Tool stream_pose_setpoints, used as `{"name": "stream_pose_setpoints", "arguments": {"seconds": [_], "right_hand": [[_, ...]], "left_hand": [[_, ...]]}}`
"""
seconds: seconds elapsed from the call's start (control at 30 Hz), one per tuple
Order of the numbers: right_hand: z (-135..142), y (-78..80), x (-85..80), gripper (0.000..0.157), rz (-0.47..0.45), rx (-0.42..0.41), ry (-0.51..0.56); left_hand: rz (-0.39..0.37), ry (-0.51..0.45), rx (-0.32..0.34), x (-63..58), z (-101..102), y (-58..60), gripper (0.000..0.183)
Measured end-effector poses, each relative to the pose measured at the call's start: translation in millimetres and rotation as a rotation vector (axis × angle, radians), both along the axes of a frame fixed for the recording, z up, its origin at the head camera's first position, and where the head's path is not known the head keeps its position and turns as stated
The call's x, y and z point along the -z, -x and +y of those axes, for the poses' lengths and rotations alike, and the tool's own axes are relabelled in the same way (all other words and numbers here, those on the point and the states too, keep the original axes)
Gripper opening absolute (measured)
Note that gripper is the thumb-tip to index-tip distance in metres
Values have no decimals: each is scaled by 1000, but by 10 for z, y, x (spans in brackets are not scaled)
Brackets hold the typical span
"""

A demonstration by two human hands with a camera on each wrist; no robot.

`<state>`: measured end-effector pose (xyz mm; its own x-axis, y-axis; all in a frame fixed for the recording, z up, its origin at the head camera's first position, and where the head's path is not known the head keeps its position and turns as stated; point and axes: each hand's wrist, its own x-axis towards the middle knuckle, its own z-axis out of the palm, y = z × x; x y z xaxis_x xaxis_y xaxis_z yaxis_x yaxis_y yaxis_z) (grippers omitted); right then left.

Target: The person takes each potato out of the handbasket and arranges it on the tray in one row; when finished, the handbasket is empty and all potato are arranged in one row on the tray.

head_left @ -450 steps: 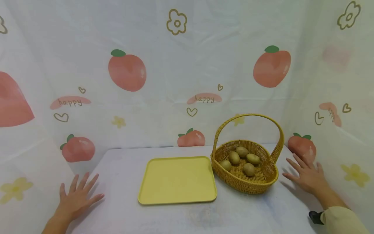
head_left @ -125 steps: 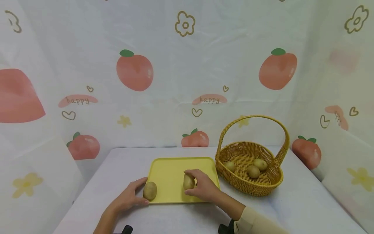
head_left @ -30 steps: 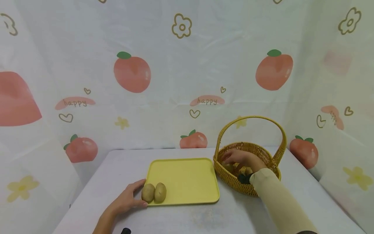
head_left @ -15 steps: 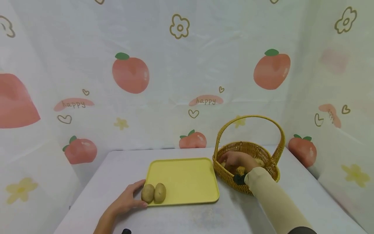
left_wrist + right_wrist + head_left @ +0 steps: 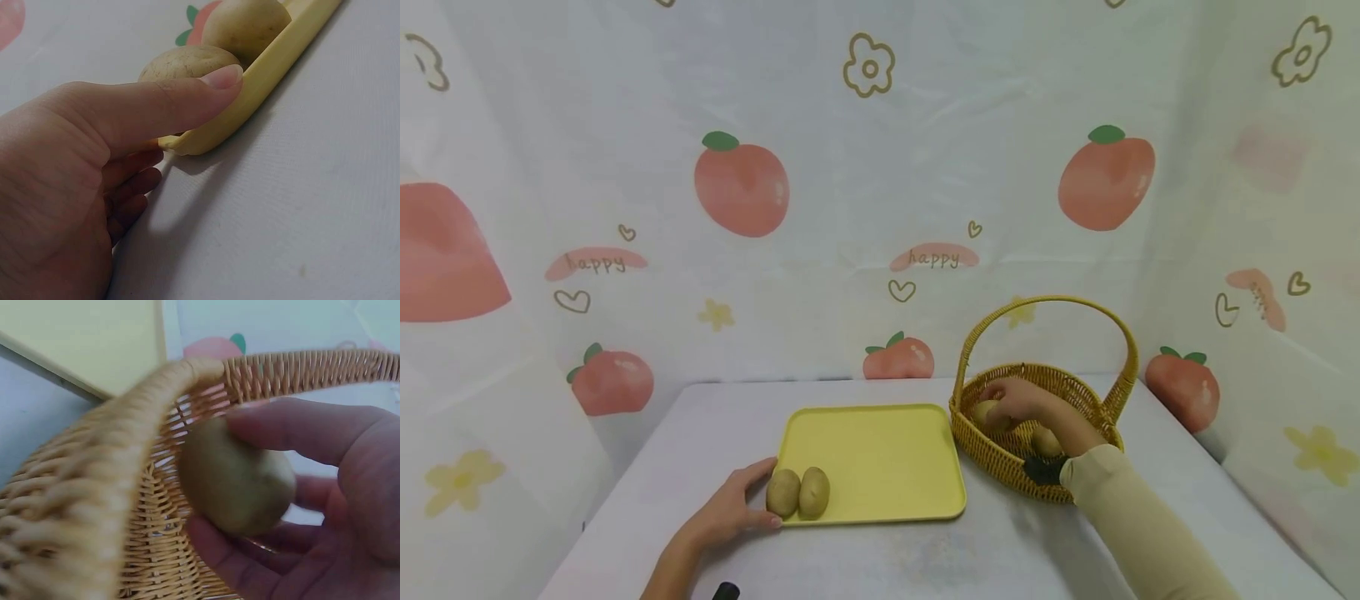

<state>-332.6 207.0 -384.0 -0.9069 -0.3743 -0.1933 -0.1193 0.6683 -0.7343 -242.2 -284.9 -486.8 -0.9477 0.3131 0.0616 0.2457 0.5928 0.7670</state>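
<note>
The left hand rests toward the near left corner of the bench, thumb outstretched, lower fingers curled inward; its bare forearm slants up from the near side. The right hand reaches near the far edge, right of middle, its digits bent in a firm grip, the sleeved forearm angling leftward.

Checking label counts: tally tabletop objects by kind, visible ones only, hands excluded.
Yellow rectangular tray: 1
Golden-brown woven basket with handle: 1
Oval tan potatoes: 4 (2 on tray, 1 in right hand, 1 elsewhere in basket; basket interior partly hidden)
Total: 6 visible
</note>
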Motion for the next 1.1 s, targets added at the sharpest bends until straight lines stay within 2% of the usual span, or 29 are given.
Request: {"name": "stream_pose_setpoints", "arguments": {"seconds": [0.17, 0.27, 0.4, 0.57, 0.73, 0.93, 1.03, 1.1], "right_hand": [[24, -93, 16, 43, 84, 51, 43], [8, -176, 4, 46, 114, 86, 50], [-30, -277, -48, 53, 168, 100, 35], [-114, -414, -121, 44, 230, 97, 80], [-233, -527, -129, 37, 193, 59, 229], [-391, -556, -23, 31, 167, -42, 354], [-495, -565, 40, 33, 113, -53, 422], [-570, -571, 79, 40, 68, -64, 459]], "left_hand": [[14, 17, 5, -27, 7, -16, 99], [18, 26, 11, -30, 5, -17, 98], [7, 17, 10, -23, 6, -13, 98], [12, 18, 12, -21, 1, -8, 97], [34, 10, 25, -25, -10, -7, 96], [6, 11, 14, -29, -9, -8, 97], [3, 7, 15, -36, -3, -10, 97], [17, 3, 20, -36, -3, -8, 96]]}}
